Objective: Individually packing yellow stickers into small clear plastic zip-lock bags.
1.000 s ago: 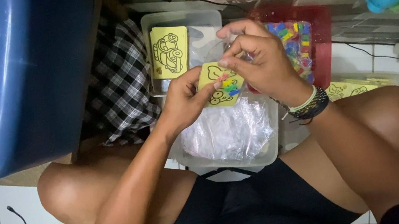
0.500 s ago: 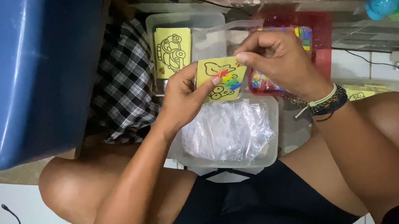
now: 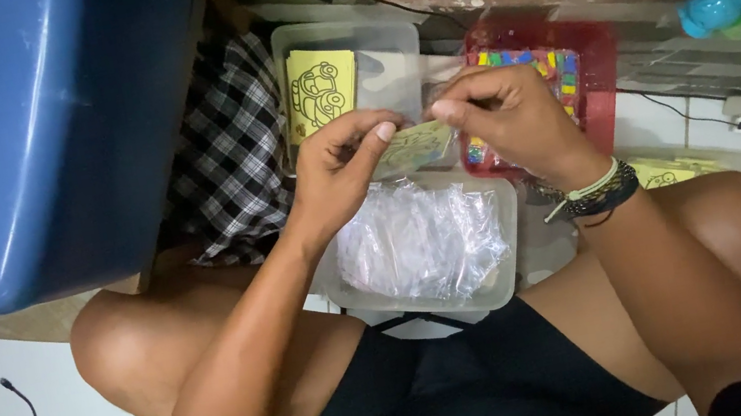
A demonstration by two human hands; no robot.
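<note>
Both hands, left hand [image 3: 338, 168] and right hand [image 3: 501, 114], pinch the yellow card's [image 3: 416, 146] edges above the clear tub [image 3: 505, 281].

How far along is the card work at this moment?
Done: the small card already carries patches of colour. In hand: left hand and right hand pinch it over the tub of clear bags. Left: another yellow card lies uncoloured in the rear tub.

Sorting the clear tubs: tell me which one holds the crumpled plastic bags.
The clear tub nearest the person's lap, under both hands, holds the plastic bags. The farther tub holds a yellow picture card instead.
</note>
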